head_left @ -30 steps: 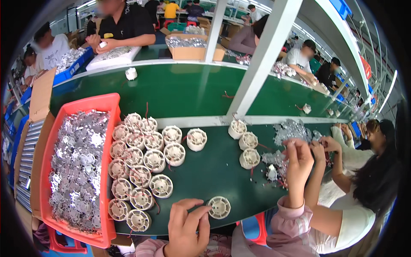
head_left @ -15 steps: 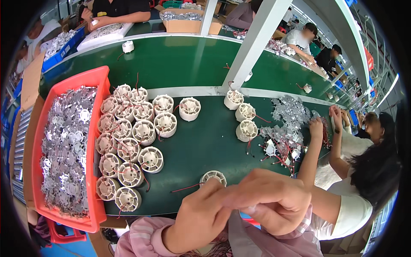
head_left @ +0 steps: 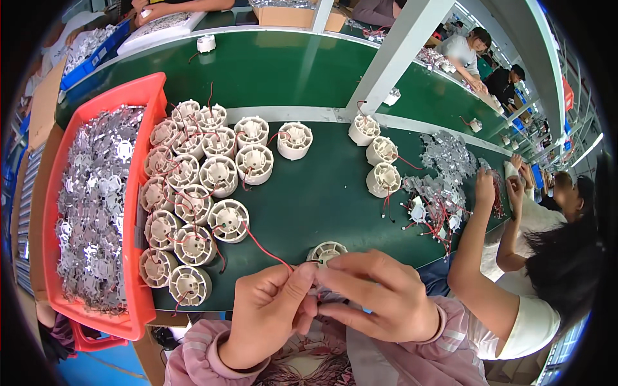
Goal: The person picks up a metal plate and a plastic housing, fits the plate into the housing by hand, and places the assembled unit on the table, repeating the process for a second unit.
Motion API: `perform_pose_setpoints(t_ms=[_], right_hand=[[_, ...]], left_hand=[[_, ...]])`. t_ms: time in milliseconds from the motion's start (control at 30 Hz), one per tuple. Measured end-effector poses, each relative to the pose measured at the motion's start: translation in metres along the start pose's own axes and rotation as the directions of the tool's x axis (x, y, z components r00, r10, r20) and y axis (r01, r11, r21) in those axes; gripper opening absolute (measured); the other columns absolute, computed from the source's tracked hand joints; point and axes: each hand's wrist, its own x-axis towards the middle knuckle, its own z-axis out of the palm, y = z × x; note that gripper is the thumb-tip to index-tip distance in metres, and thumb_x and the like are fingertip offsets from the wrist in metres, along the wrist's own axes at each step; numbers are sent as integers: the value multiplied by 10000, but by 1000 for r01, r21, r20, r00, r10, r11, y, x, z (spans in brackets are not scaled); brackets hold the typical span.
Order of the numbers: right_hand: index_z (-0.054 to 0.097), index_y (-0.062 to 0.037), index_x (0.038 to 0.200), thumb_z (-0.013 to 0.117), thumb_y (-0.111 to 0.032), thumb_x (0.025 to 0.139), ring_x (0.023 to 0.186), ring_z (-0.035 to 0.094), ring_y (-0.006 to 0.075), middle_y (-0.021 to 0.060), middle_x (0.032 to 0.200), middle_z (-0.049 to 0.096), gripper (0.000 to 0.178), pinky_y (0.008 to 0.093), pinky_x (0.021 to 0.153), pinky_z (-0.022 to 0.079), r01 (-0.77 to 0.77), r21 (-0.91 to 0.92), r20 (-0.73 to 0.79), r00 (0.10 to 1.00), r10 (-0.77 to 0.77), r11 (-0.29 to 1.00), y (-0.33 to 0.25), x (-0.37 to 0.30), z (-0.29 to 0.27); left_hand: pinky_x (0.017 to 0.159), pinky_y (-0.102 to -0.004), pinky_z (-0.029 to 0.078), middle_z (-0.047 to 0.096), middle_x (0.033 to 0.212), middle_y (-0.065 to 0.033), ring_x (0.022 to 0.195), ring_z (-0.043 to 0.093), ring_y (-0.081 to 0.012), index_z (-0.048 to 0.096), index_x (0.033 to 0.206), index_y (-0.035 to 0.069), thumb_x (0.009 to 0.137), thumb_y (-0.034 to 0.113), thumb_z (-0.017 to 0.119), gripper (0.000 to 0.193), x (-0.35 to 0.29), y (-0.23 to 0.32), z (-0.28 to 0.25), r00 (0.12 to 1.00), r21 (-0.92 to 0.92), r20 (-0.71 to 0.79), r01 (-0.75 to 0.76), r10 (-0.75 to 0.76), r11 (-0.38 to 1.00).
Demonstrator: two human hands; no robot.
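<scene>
Red wire (head_left: 270,253) is trailing from the left hand's (head_left: 267,312) pinch at the bench's (head_left: 293,212) near edge; what the right hand (head_left: 380,296) is pinching alongside, I cannot tell. Crowding the white housing (head_left: 326,248) could be nudging it; loose pinching, losing the wire.

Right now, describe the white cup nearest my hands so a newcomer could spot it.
On the green table, find the near edge, where your left hand and right hand meet. Just beyond sits a round white cup, partly hidden; unlike the cups clustered left, it stands alone by the hands.
</scene>
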Motion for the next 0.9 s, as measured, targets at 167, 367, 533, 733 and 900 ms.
perform_pose_setpoints(t_ms=[167,367,533,733,900], right_hand=[[618,57,1095,842,-97,622,707,627,266,154,934,640,545,324,591,525,75,-195,82,995,-59,978,2,-4,0],[610,78,1081,820,-52,621,672,614,257,168,920,627,522,332,557,520,56,-200,106,994,-35,978,-3,-13,7],[606,88,1075,809,-51,629,653,613,254,174,904,627,509,335,541,518,73,-316,101,994,-43,946,1,-19,14],[609,73,1009,802,-55,573,629,592,242,154,873,627,494,318,510,483,-49,-203,159,984,82,978,7,-19,-3],[620,32,966,785,-39,538,678,575,238,138,878,620,464,317,560,468,-186,-219,190,955,229,958,25,4,-7]], left_hand=[[342,-201,301,594,609,-49,419,506,-70,630,829,-33,979,284,541,361,7,0,-4,988,-12,43,148,-148,989],[316,-206,328,611,618,-71,410,536,-102,638,849,-42,977,275,540,355,1,3,-7,951,-75,26,310,-309,948],[289,-216,344,627,617,-100,385,553,-144,643,874,-39,976,259,537,332,-1,-4,-10,934,-76,63,355,-350,932],[292,-214,356,624,603,-99,391,560,-148,614,1017,-44,985,245,515,307,-6,-6,-19,923,-72,140,370,-358,926],[367,-207,440,667,882,-155,570,646,-153,524,1216,-53,939,195,594,379,-9,-32,-19,985,-197,-170,-45,12,979]])
